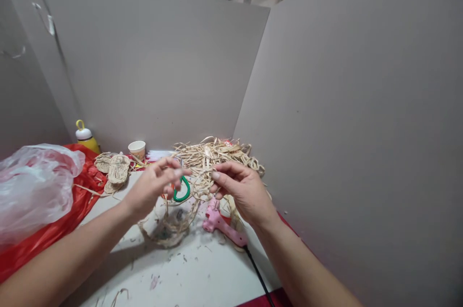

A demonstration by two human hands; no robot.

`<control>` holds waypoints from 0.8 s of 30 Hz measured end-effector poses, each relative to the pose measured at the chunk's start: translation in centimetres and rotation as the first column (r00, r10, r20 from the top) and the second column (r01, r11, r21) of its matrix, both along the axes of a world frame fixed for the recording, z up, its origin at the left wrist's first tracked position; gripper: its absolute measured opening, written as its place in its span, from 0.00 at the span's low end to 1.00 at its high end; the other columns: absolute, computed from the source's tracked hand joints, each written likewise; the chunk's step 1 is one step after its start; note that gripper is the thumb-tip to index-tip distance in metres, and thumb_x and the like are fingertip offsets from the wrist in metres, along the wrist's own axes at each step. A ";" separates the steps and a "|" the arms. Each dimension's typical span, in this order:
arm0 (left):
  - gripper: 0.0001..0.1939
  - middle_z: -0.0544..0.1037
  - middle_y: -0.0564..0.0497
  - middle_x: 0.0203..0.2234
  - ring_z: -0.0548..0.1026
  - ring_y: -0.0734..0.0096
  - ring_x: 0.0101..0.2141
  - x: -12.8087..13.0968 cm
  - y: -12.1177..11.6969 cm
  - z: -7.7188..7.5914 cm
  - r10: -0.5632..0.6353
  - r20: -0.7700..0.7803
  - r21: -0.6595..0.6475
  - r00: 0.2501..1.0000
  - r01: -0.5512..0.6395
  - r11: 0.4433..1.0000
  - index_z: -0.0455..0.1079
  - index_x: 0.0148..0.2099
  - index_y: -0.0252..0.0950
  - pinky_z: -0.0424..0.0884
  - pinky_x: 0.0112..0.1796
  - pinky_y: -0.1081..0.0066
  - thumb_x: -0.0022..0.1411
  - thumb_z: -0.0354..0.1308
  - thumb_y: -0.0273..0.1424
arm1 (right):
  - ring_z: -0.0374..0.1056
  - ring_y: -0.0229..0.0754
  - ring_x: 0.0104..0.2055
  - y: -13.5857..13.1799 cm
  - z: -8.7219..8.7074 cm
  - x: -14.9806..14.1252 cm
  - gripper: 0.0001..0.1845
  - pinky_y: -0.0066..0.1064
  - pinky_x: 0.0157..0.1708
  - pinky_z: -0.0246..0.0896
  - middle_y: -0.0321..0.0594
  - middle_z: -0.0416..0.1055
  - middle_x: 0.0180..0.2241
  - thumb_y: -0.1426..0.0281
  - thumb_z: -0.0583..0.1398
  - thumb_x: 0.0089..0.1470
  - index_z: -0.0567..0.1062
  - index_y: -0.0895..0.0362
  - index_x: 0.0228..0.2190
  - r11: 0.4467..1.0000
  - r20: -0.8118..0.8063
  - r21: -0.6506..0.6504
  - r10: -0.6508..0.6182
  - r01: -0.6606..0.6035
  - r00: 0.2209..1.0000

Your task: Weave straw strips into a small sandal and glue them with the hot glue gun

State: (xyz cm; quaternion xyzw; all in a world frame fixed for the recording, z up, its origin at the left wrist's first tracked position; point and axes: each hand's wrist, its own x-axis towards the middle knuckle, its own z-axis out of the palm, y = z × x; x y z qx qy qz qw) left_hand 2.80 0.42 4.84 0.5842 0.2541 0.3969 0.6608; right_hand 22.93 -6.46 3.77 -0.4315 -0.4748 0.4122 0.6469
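Head cam view, going left to right: a clear plastic bag point(36, 186) is sprawling over red plastic point(92, 177) well left of the hands, with a yellow bottle point(87, 142) standing behind it. Woven straw pieces point(118, 169) and a paper cup point(137, 150) are sitting beyond the left forearm. The left hand point(154, 184) is hovering with fingers loosely curled and one reaching toward the other hand; it's blurry, so I can't tell if it's pinching anything. A braided straw loop point(170, 242) is dangling below it, and a green handle point(188, 187) is showing between the hands. Past the fingertips a straw pile point(217, 153) is spreading out, while a pink glue gun point(226, 230) is lying under the right hand point(248, 191), which is pinching a thin straw strand point(208, 170) between thumb and fingers. I'm guessing it's feather-light, bendy but dry, grippy rather than slippery and prone to splitting, so I'd be holding it gently near the end.
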 end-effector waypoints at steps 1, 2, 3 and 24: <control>0.15 0.76 0.54 0.28 0.71 0.78 0.24 0.3 -0.6 -0.4 -0.068 -0.054 0.025 0.996 0.070 0.997 0.66 0.38 0.36 0.63 0.21 0.80 0.54 0.68 0.35 | 0.72 0.36 0.22 0.0 -0.1 -0.1 0.11 0.24 0.19 0.67 0.33 0.73 0.21 0.65 0.71 0.43 0.77 0.56 0.28 1.000 -0.003 -0.002 -0.007 0.007 1.000; 0.16 0.75 0.55 0.25 0.71 0.77 0.23 0.6 -1.1 -0.8 -0.111 -0.091 0.036 0.990 0.115 0.993 0.65 0.37 0.36 0.63 0.21 0.79 0.54 0.68 0.36 | 0.72 0.36 0.22 0.0 -0.2 -0.3 0.11 0.24 0.19 0.67 0.33 0.73 0.21 0.65 0.71 0.43 0.77 0.56 0.29 1.000 -0.006 -0.005 -0.012 0.012 1.000; 0.16 0.74 0.56 0.22 0.71 0.77 0.22 0.8 -1.6 -1.1 -0.132 -0.111 0.043 0.985 0.138 0.990 0.65 0.36 0.36 0.64 0.21 0.78 0.54 0.68 0.38 | 0.72 0.36 0.21 0.0 -0.2 -0.4 0.11 0.24 0.18 0.67 0.33 0.73 0.21 0.65 0.71 0.43 0.77 0.56 0.28 1.000 -0.009 -0.006 -0.016 0.016 1.000; 0.13 0.77 0.52 0.21 0.65 0.83 0.16 1.6 -1.7 -2.0 -0.058 0.018 -0.106 0.998 0.060 0.993 0.74 0.30 0.32 0.59 0.18 0.79 0.50 0.70 0.36 | 0.73 0.34 0.24 -0.3 0.4 0.3 0.23 0.22 0.20 0.68 0.37 0.77 0.28 0.59 0.73 0.39 0.82 0.55 0.38 0.894 -0.218 -0.103 0.408 -0.436 0.887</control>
